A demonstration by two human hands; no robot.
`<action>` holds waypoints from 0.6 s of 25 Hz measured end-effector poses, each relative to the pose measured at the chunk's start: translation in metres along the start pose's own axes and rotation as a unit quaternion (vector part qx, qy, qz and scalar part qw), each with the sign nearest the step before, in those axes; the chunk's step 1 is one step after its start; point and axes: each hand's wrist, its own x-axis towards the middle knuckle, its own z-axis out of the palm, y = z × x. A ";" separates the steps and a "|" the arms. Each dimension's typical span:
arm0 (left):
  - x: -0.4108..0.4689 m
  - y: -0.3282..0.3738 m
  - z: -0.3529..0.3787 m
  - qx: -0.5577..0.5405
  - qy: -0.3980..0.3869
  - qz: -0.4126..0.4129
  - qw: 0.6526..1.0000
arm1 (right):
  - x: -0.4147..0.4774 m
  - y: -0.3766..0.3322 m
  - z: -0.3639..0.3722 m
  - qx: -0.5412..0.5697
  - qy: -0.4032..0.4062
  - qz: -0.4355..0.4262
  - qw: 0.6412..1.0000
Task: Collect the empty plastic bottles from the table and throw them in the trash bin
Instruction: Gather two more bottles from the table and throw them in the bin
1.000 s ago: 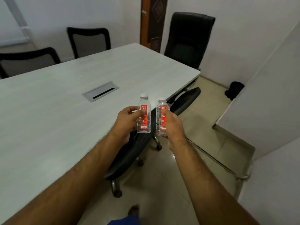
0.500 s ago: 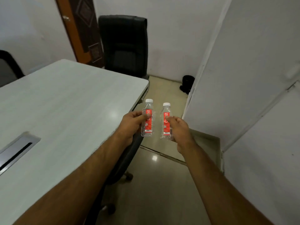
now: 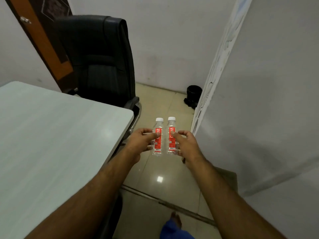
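Two small clear bottles, white caps up, long axes upright, side by side and nearly touching, held in the air over the tiled floor [image 3: 155,195] just past the table [image 3: 51,135] corner. Left hand [image 3: 138,144] wraps the left bottle [image 3: 158,137], thumb across its red label. Right hand [image 3: 187,146] grips the right bottle [image 3: 171,135] likewise. Both forearms reach forward. Black bin [image 3: 194,94] stands by the far wall, well apart.

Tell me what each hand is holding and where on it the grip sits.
The left hand holds one bottle upright, the right hand holds the other bottle, each gripped around the red-labelled middle; white caps and bases are free.
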 end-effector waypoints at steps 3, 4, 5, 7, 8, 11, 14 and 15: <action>0.080 0.035 0.017 0.003 0.032 -0.007 0.999 | 0.085 -0.039 -0.002 -0.003 -0.011 0.005 1.000; 0.110 0.047 0.021 -0.002 0.047 -0.012 0.999 | 0.114 -0.054 0.000 -0.006 -0.012 0.008 1.000; 0.136 0.056 0.024 -0.006 0.058 -0.012 0.998 | 0.140 -0.065 0.003 -0.005 -0.010 0.009 1.000; 0.201 0.074 0.028 -0.005 0.074 -0.015 0.997 | 0.202 -0.086 0.010 -0.007 -0.008 0.011 1.000; 0.231 0.081 0.029 -0.007 0.080 -0.021 0.997 | 0.229 -0.094 0.014 -0.006 -0.004 0.010 1.000; 0.344 0.100 0.036 -0.006 0.075 -0.029 0.997 | 0.330 -0.114 0.027 -0.006 0.013 0.004 1.000; 0.463 0.127 0.040 -0.004 0.033 -0.032 0.999 | 0.436 -0.143 0.042 0.006 0.048 0.002 0.999; 0.496 0.137 0.041 0.000 0.018 -0.039 0.999 | 0.465 -0.154 0.046 0.007 0.060 0.010 0.998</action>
